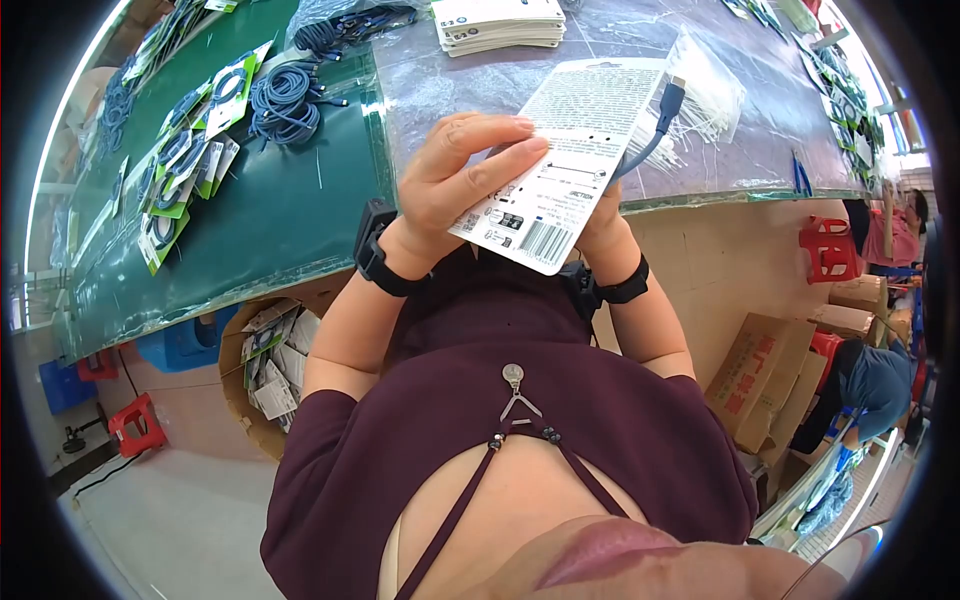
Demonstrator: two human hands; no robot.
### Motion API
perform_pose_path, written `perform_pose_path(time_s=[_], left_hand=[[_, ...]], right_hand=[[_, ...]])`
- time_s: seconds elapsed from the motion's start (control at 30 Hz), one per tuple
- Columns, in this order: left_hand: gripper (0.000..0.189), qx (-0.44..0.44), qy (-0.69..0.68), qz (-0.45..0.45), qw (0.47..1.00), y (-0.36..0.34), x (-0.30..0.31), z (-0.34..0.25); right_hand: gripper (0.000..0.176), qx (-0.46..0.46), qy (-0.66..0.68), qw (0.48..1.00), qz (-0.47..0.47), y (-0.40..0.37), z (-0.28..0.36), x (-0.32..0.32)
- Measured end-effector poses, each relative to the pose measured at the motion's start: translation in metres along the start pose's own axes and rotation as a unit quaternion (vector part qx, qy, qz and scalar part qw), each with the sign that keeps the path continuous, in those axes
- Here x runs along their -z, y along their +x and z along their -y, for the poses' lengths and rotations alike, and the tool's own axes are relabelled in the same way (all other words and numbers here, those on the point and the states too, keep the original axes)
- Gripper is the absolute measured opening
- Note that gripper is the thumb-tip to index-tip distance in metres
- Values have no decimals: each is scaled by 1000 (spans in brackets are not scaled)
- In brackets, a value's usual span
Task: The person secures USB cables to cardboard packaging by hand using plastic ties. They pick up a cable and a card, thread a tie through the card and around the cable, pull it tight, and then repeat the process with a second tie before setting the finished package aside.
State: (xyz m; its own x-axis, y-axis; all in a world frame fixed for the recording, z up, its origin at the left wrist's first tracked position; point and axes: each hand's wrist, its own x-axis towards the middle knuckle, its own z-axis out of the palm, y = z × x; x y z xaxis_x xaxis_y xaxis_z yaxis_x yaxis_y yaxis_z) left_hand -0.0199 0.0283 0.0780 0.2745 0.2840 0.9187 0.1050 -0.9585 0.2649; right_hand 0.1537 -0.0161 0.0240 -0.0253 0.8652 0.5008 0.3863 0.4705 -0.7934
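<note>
My left hand (450, 180) grips a white printed packaging card (565, 150) by its left side, fingers lying across the front and pressed together. The card is tilted, with small print, a barcode and a hang hole facing me. Behind its lower right edge is my right hand (605, 222), whose fingers are mostly hidden by the card. A blue USB cable (662, 125) rises from beside that hand, its plug pointing up past the card's right edge. The rest of the cable is hidden behind the card.
Coiled blue cables (288, 105) and carded cables (180, 165) lie on the green mat (330, 190). A card stack (500, 28), a bag of white ties (705, 105) and blue tweezers-like tool (801, 173) lie beyond. Below are a carton (240, 375) and boxes (760, 375); another person (875, 385) is at right.
</note>
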Motion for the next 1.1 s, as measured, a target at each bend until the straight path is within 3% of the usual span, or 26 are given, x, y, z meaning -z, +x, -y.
perform_pose_path(time_s=[0.17,0.37,0.83,1.1], left_hand=[[36,-22,19,24,999,10,11,-1],[34,-92,58,75,991,22,23,0],[36,-109,102,98,984,34,29,-5],[39,-95,79,91,988,35,29,-5]], right_hand=[[34,-94,120,988,24,-3,-1,-1],[38,-101,159,980,62,5,7,2],[49,-129,259,943,162,20,32,12],[35,-63,137,977,148,11,34,19]])
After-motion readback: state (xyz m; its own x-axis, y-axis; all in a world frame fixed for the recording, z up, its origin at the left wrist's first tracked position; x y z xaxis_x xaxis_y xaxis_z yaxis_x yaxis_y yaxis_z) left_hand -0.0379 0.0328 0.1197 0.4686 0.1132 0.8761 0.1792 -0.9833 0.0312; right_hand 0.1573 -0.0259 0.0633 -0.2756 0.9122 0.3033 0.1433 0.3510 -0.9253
